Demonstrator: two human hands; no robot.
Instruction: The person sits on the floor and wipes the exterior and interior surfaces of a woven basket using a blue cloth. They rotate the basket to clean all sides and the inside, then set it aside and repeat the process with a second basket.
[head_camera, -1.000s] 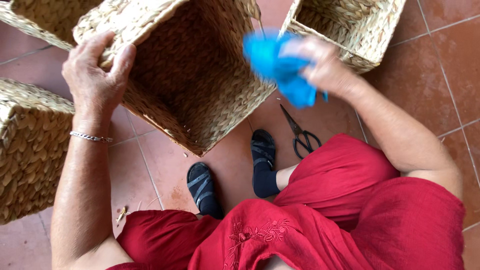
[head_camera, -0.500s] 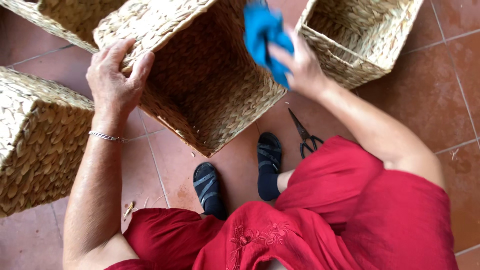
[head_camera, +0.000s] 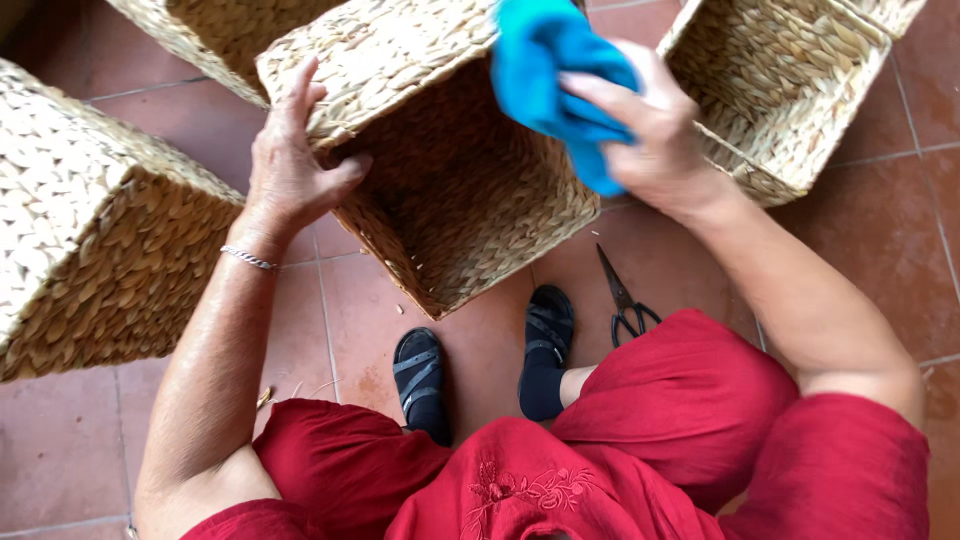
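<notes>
Woven straw-coloured basket (head_camera: 90, 240) lies on its side at far left on the red tiled floor (head_camera: 60, 450). My left hand (head_camera: 290, 170) grips the rim of the tilted centre basket (head_camera: 450, 200), fingers spread over the outer wall, thumb hooked inside the opening; a thin silver bracelet (head_camera: 248, 258) sits on that wrist. Centre basket's open mouth faces me, above my black sandals (head_camera: 420, 375). My right hand (head_camera: 650, 140) is closed around a bunched blue cloth (head_camera: 545, 70), held against the basket's upper right edge. Black scissors (head_camera: 625, 300) lie on the tile just beside my right foot. Another open basket (head_camera: 790, 90) stands at upper right.
</notes>
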